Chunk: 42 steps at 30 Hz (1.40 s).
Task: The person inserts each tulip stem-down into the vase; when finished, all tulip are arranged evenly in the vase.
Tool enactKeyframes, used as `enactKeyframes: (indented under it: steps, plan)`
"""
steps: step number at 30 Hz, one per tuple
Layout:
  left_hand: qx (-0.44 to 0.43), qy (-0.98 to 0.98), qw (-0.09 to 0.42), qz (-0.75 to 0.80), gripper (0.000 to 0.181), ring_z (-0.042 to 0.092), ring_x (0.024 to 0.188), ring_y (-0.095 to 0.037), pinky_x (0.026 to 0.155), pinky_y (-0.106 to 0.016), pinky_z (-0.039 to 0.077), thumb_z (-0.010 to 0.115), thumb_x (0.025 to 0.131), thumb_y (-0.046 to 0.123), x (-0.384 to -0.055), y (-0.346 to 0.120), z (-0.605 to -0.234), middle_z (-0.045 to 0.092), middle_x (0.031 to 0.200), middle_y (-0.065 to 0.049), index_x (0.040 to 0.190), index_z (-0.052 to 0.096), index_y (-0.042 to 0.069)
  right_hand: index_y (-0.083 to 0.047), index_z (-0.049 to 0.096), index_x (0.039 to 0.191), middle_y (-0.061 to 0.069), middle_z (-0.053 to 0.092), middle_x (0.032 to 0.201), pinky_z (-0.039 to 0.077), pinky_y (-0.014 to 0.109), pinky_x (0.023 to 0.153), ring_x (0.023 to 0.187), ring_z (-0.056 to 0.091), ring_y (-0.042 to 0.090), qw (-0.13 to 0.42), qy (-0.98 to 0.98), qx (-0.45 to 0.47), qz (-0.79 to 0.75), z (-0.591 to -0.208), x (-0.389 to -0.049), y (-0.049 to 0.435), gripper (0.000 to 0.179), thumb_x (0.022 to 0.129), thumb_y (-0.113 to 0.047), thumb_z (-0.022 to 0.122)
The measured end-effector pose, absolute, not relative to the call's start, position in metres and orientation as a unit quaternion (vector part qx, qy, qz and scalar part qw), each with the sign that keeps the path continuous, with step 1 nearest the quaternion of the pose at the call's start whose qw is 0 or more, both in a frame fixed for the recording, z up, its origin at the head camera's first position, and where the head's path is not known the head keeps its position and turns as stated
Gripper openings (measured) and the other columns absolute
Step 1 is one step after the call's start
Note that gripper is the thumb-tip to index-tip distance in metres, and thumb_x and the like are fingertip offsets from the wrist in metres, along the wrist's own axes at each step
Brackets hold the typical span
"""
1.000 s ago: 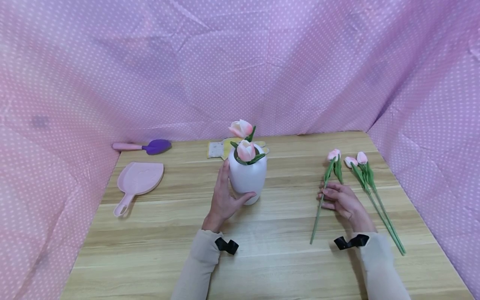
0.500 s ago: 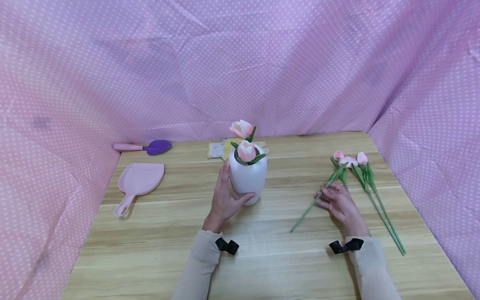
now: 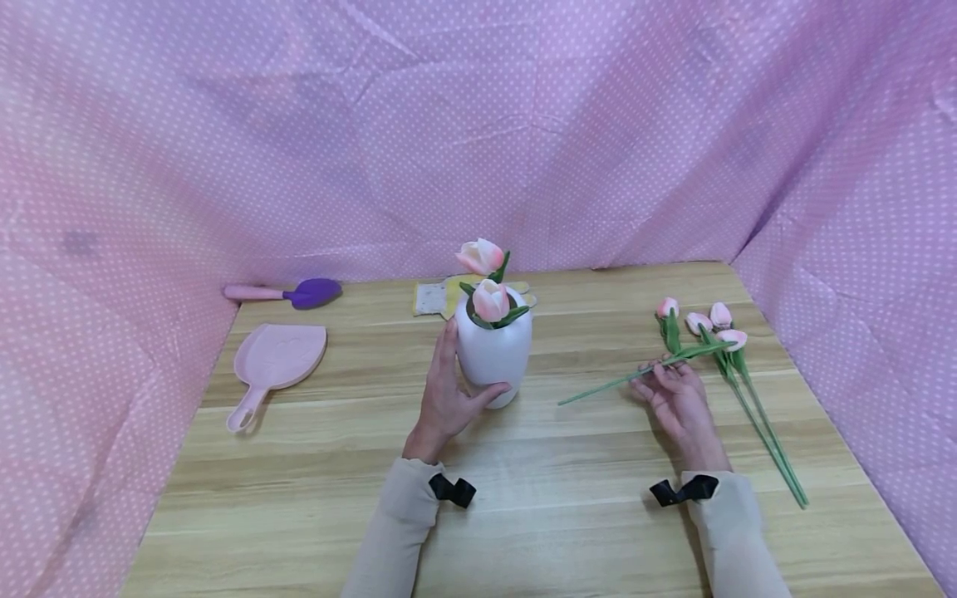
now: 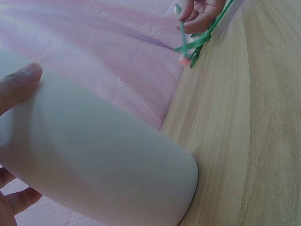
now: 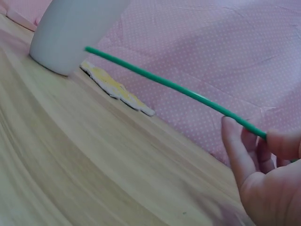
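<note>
A white vase (image 3: 493,357) stands upright on the table with two pink-white tulips (image 3: 490,301) in its mouth. My left hand (image 3: 449,407) grips it from the left, thumb across its front and fingers round its side; the left wrist view shows the thumb on the vase wall (image 4: 108,150). At the right, my right hand (image 3: 680,407) pinches the green stem (image 5: 174,87) of a single tulip between thumb and fingers. That tulip's bare stem end points left toward the vase, and its bloom (image 3: 733,339) overlaps the lying tulips in the head view.
Two tulips (image 3: 766,432) lie side by side at the right, with another tulip (image 3: 668,311) just left of them. Behind the vase lies a yellow-and-white glove (image 3: 429,299). At the left are a pink dustpan (image 3: 280,355) and a purple trowel (image 3: 314,292). Pink dotted cloth (image 3: 478,133) surrounds the table.
The tulip in my right hand has turned from nearly upright in view to nearly level, its stem end swinging left and up toward the vase. My left hand and the vase stay put.
</note>
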<state>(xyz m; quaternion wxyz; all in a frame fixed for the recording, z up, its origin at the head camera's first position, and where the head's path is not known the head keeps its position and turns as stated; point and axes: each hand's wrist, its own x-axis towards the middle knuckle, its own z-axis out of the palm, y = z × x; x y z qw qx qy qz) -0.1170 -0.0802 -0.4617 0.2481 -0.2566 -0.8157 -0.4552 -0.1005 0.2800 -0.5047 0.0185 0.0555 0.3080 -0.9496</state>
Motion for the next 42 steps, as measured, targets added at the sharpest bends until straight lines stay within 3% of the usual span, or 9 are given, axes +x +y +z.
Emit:
enactKeyframes:
  steps: [18,31,38,42]
  plan:
    - [-0.263,-0.811,0.254,-0.457,0.128,0.043,0.139,-0.047,0.111,-0.062,0.044,0.094,0.065,0.012,-0.117,-0.08,-0.462,0.032,0.156,-0.027,0.159,0.008,0.013,0.003,0.055,0.093,0.016,0.068,0.085,0.064,0.045,0.082,0.084,0.073,0.028,-0.09,0.192,0.054,-0.976,-0.488,-0.107,0.269,0.012,0.098,0.009,0.046]
    - [-0.266,-0.811,0.255,-0.454,0.127,0.043,0.139,-0.047,0.11,-0.062,0.044,0.094,0.066,0.014,-0.116,-0.081,-0.461,0.033,0.156,-0.027,0.159,0.008,0.014,0.0,0.054,0.097,0.017,0.067,0.083,0.064,0.046,0.076,0.081,0.073,0.029,-0.119,0.193,0.037,-0.973,-0.462,-0.112,0.264,0.011,0.094,0.01,0.054]
    - [-0.265,-0.812,0.252,-0.455,0.127,0.043,0.139,-0.047,0.11,-0.062,0.044,0.094,0.066,0.014,-0.116,-0.081,-0.461,0.032,0.156,-0.027,0.16,0.007,0.013,0.003,0.057,0.097,0.017,0.066,0.083,0.065,0.046,0.073,0.079,0.072,0.029,-0.14,0.187,0.012,-0.972,-0.442,-0.118,0.261,0.013,0.098,0.01,0.046]
    - [-0.264,-0.812,0.252,-0.455,0.129,0.043,0.139,-0.047,0.111,-0.062,0.044,0.094,0.066,0.013,-0.116,-0.081,-0.461,0.032,0.156,-0.027,0.16,0.006,0.014,0.004,0.055,0.093,0.019,0.068,0.082,0.065,0.047,0.074,0.081,0.073,0.032,-0.154,0.174,-0.001,-0.973,-0.429,-0.122,0.258,0.01,0.096,0.011,0.049]
